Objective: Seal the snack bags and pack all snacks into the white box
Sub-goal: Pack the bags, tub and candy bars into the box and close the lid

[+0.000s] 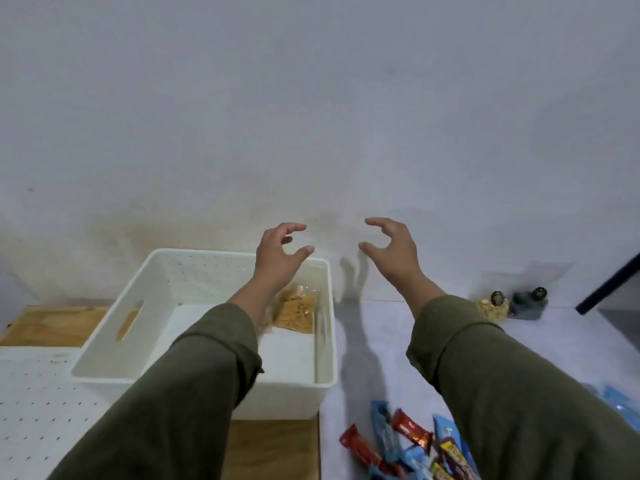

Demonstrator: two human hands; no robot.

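Note:
The white box [104,344] stands on the table at the left, with a clear bag of orange snack sticks [298,311] leaning in its far right corner. My left hand [278,254] hovers above the box's back rim, fingers loosely curled and holding nothing. My right hand [393,247] is raised to the right of the box, also loosely curled and empty. Several wrapped snack bars [408,445] in red, blue and purple lie in a heap at the bottom, partly hidden by my right sleeve.
A bag of pale snacks [491,306] and a dark bag [528,304], each with a dark clip, sit by the wall at the right. A blue packet [620,405] lies at the right edge. A white perforated lid [38,407] lies left of the box.

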